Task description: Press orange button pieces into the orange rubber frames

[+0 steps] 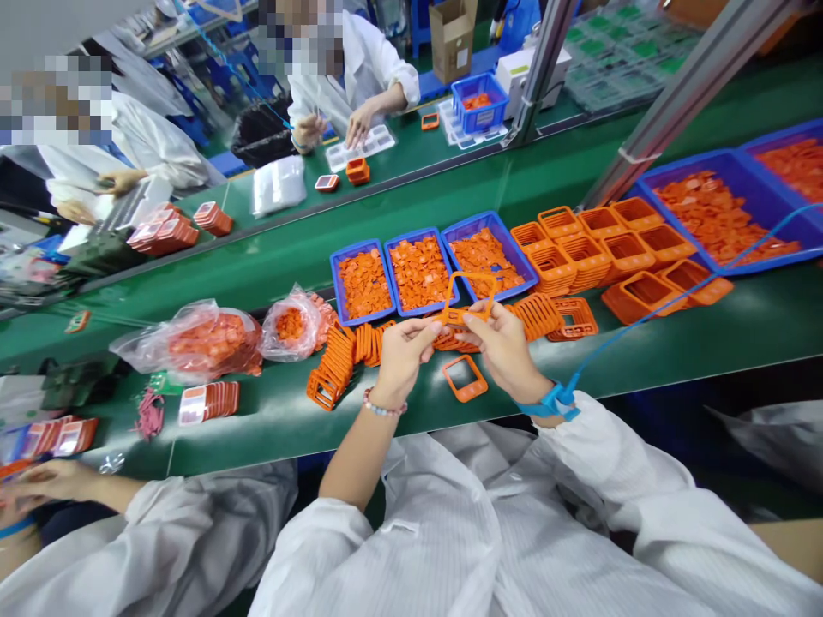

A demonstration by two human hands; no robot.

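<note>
Between my two hands an orange plastic frame [472, 278] is held up, tilted, above the green bench. My left hand [405, 353] pinches its near left corner, and my right hand [502, 344] grips the near right side. A blue wrist strap with a cord circles my right wrist. Just below my hands a single orange frame [465, 378] lies flat on the bench. Leaning rows of similar frames [335, 368] stand to the left, and another row [538, 316] to the right. Past my hands sit three blue trays [421, 271] of small orange parts.
Stacked orange frames [582, 248] and large blue bins [720, 206] stand to the right. Plastic bags [206, 338] of orange parts lie left, beside a row of assembled frames [209, 402]. A metal post [694, 94] rises at the back right. Co-workers sit opposite and at my left.
</note>
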